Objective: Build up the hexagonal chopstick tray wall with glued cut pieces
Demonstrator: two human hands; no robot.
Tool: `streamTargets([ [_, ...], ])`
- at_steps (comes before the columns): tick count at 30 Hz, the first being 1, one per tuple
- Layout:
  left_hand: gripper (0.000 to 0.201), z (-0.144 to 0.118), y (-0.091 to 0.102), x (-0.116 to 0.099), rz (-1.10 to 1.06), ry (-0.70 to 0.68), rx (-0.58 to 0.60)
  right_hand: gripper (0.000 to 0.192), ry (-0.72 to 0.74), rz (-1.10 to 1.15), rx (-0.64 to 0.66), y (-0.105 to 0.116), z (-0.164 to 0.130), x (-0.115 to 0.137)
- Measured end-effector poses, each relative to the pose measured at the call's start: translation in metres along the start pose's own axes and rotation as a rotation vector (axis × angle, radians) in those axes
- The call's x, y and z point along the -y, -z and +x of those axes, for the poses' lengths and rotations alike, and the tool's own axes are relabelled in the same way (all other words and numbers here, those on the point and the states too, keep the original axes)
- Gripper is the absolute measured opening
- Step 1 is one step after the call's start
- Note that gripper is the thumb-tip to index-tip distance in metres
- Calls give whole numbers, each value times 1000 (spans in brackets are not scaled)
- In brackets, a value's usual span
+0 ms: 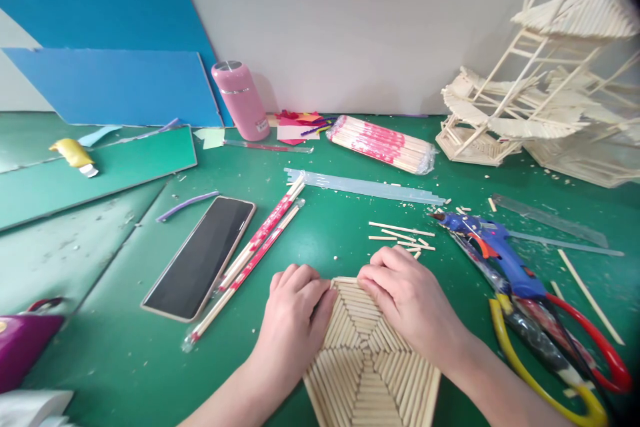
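A hexagonal panel of glued wooden sticks (pixel 373 373) lies on the green table at the bottom middle, its sticks set in rings around the centre. My left hand (pixel 297 307) pinches its far left corner between thumb and bent fingers. At the far right corner, my right hand (pixel 405 300) has its fingers curled down on the edge. Whatever small piece may be under the fingertips is hidden. Just beyond my right hand lie several short cut sticks (pixel 403 235). To the right rests a blue hot glue gun (pixel 493 240), close to pliers with red and yellow handles (pixel 500 327).
A phone (pixel 200 257) and wrapped chopsticks (pixel 250 253) lie left of my hands. Clear glue sticks (pixel 365 187), a chopstick pack (pixel 383 143) and a pink bottle (pixel 243 100) are farther back. A stick-built pavilion model (pixel 540 93) stands back right. Blue boards (pixel 120 87) lean on the wall.
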State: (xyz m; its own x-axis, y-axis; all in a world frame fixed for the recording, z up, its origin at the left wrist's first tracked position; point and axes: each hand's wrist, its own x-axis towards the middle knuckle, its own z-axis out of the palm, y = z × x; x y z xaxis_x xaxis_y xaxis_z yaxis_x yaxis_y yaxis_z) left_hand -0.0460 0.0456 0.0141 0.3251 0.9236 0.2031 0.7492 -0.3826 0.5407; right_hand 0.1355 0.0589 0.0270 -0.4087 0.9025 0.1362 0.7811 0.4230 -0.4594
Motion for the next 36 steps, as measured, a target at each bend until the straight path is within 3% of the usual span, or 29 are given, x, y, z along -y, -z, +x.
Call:
streamTargets([
  [14,15,2,2,-1,51,45,0,19,-5,29,15,3,5,3],
  [26,23,4,1,-6,129,84,25,19,26,-22,180,-1,38,12],
  [36,23,4,0,-6,141,79,31,18,20,-17,147,-4,38,8],
])
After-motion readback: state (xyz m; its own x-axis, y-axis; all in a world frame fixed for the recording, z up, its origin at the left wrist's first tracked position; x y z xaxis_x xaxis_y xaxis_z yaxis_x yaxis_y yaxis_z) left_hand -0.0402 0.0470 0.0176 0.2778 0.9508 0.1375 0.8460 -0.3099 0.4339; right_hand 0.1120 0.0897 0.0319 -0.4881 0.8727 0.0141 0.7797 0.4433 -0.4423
